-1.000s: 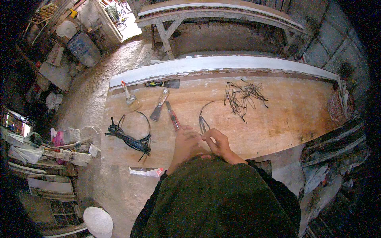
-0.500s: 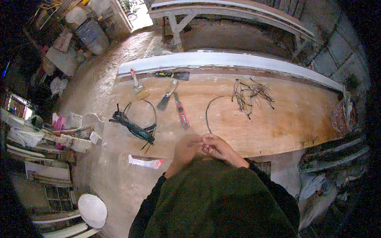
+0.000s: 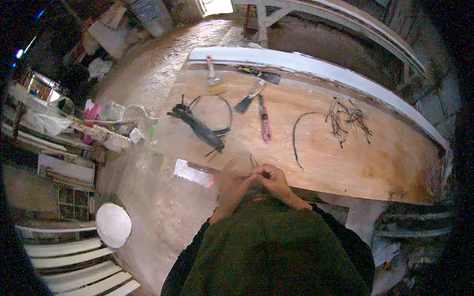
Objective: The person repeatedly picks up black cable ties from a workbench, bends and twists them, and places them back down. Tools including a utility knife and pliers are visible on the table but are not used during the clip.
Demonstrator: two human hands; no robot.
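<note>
My left hand (image 3: 235, 185) and my right hand (image 3: 274, 184) meet at the near edge of the wooden board (image 3: 316, 165). Their fingertips are pinched together, the left partly blurred. A small loop of thin dark strand (image 3: 253, 161) sticks up from between them; the rest is hidden by the fingers. Beyond my right hand, a curved black strand (image 3: 295, 133) lies apart on the board. To its right is a tangle of thin black strands (image 3: 348, 123). A tied black bundle of strands (image 3: 200, 127) lies left of a red utility knife (image 3: 265, 121).
A paintbrush (image 3: 214, 81) and two putty knives, one (image 3: 250, 97) with a dark blade, lie toward the far edge, before a long white plank (image 3: 296, 63). A pale-bladed, red-ended tool (image 3: 193, 172) sits below the near-left edge. A round white lid-like disc (image 3: 114, 225) is at lower left.
The view has turned left, so the board and tools appear farther right and higher. My hands have come away from the curved strand, and a small loop now shows above them.
</note>
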